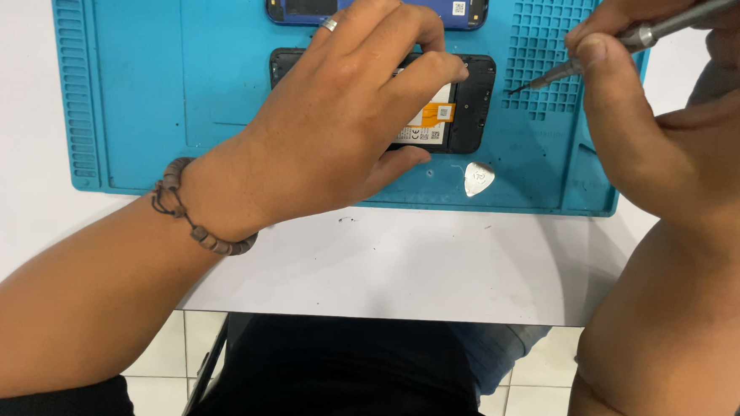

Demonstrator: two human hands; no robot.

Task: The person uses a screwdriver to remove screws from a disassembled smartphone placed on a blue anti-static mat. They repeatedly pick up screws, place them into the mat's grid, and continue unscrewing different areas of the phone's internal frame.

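Head camera view, looking down over a person's forearms at a white table [400, 269] with a blue work mat [140, 95] lying square to its far side. On the mat's middle lies an opened phone [468, 103], black-framed, its insides up, with an orange tab showing. The left hand [341, 122] lies spread over most of it, fingertips pressing its top edge and thumb at its lower edge, pinning it flat rather than gripping it. The right hand [645, 104], at the mat's right edge, pinches a slim metal screwdriver [580, 63] between thumb and fingers, closed tight on it; its tip hovers over the mat's gridded tray section, just right of the phone and clear of it. A blue phone back cover [372, 1] lies just beyond, at the mat's top edge. A small silver pick [478, 178] lies near the mat's front edge. Open mat spreads to the left; bare table runs along the near side.
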